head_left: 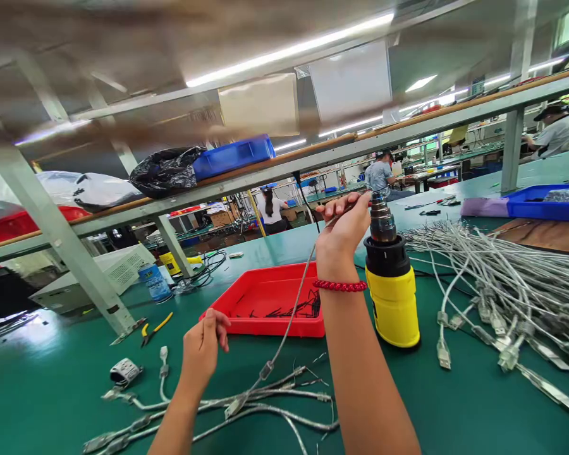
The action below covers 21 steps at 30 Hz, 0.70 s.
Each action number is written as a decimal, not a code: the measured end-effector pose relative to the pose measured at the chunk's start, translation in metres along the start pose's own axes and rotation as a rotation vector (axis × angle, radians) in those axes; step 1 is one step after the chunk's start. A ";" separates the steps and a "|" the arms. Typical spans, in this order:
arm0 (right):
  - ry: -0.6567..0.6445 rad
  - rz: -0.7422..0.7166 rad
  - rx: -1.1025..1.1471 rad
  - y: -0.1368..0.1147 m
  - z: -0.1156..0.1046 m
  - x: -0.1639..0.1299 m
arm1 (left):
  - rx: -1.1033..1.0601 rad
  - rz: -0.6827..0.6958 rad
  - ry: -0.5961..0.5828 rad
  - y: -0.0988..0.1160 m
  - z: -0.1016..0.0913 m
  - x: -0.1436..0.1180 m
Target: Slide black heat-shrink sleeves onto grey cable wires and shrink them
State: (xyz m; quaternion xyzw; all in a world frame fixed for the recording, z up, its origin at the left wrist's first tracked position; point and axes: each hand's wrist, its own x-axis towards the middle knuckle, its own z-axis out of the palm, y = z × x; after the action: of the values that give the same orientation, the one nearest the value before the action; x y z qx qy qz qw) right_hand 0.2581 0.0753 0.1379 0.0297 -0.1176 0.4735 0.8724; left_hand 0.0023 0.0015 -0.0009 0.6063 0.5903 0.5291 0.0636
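My right hand (344, 230) is raised and pinches the end of a thin grey cable (291, 319) close to the metal nozzle of an upright yellow and black heat gun (392, 287). The cable hangs down to the left toward a small bunch of grey cables (246, 404) lying on the green table (52, 385). My left hand (203, 346) hovers low over that bunch with its fingers curled; I cannot see whether it holds anything. A red bead bracelet sits on my right wrist.
A red tray (265, 300) with small dark pieces lies behind my hands. A large heap of grey cables (507, 284) covers the right. Yellow-handled pliers (156, 328), a blue tray (545, 202), a shelf frame (57, 234) and other seated people (379, 177) are around.
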 end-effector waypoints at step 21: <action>-0.064 0.137 0.016 0.003 0.010 -0.012 | 0.001 -0.013 -0.017 -0.005 0.000 0.000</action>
State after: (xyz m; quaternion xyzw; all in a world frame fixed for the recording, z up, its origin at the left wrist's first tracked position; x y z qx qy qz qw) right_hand 0.2473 0.0660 0.1449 0.0437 -0.1434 0.5318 0.8335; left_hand -0.0012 0.0030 -0.0042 0.6070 0.5939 0.5232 0.0717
